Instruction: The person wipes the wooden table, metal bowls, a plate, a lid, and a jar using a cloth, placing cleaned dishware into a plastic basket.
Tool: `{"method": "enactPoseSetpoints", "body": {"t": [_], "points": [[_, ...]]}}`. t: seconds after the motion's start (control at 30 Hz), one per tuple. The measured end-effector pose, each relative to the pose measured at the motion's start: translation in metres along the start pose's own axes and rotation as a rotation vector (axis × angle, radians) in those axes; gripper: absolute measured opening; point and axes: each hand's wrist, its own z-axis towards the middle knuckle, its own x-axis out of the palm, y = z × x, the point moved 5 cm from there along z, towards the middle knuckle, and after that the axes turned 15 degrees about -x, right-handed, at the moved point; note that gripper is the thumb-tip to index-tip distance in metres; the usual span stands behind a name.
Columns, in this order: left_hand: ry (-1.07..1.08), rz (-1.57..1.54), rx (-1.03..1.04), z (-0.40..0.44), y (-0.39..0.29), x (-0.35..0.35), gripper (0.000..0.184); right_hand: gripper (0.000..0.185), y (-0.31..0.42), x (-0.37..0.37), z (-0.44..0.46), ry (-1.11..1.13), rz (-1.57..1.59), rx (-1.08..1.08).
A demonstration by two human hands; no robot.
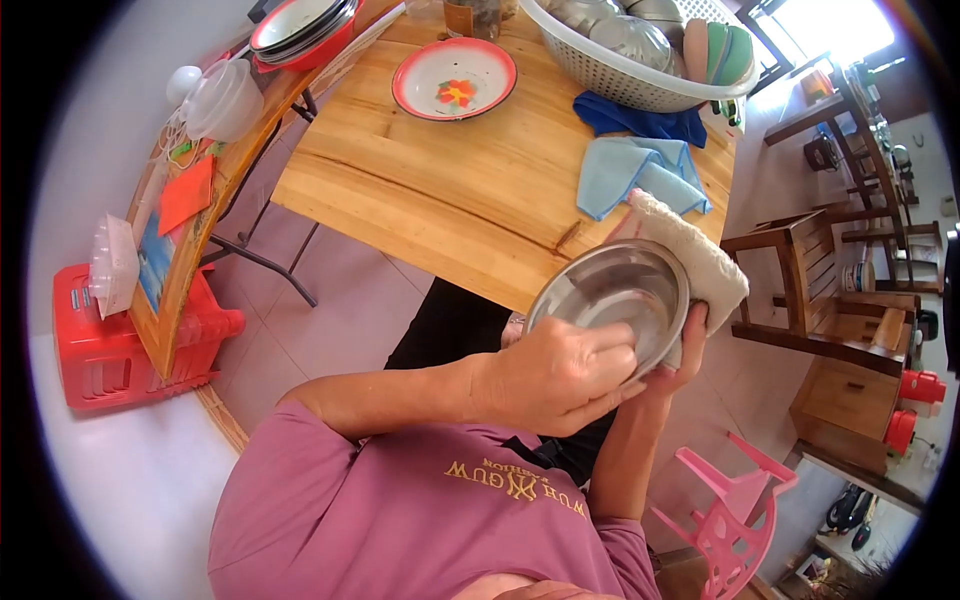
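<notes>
A shiny stainless steel bowl (640, 270) is held tilted in front of my chest, at the table's near edge. My left hand (570, 375) reaches across, its fingers curled at the bowl's near rim and partly over its inside. At the bowl's far right side, my right hand (690, 345) supports it from the outside. A thick cream-white cloth (690, 245) lies against the bowl's outer side, between it and my right hand. The fingers under the bowl are mostly hidden.
On the wooden table (400, 190) are a red-rimmed enamel dish (455, 82), a light blue cloth (640, 175), a dark blue cloth (640, 117) and a white colander (640, 88) of bowls. A side table (265, 110) stands left. A pink plastic chair (735, 500) is at right.
</notes>
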Motion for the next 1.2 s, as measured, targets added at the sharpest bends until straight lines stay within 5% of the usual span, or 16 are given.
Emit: {"method": "enactPoseSetpoints", "body": {"t": [0.33,0.57,0.67,0.73,0.8,0.87,0.9,0.93,1.2], "points": [[-0.106,0.167,0.321,-0.003,0.0,0.018,0.019,0.048,-0.028,0.003,-0.023,-0.036,0.325,0.096],[-0.305,0.255,0.175,-0.001,0.032,0.013,0.016,0.045,-0.046,0.025,-0.046,0.119,0.76,0.246],[-0.345,0.29,0.09,0.001,0.045,0.004,0.016,0.048,-0.046,0.038,-0.049,-0.172,0.791,0.507],[-0.327,0.368,-0.004,0.004,0.051,0.001,0.016,0.046,-0.046,0.038,-0.049,-0.06,0.816,0.495],[-0.275,0.386,-0.031,0.004,0.05,0.001,0.015,0.045,-0.055,0.005,-0.051,-0.151,0.27,0.355],[-0.227,0.407,-0.06,0.003,0.045,0.001,0.015,0.045,-0.032,0.004,-0.045,0.101,-0.398,-0.035],[-0.192,0.422,-0.069,0.003,0.041,0.002,0.015,0.045,-0.029,0.003,-0.046,0.063,-0.336,-0.046],[-0.157,0.434,-0.078,0.002,0.037,0.005,0.016,0.046,-0.025,0.022,-0.036,-0.133,0.285,0.234],[0.093,0.031,-0.031,-0.014,0.004,0.012,0.021,0.05,0.007,0.004,-0.013,-0.069,-0.014,0.087]]}}
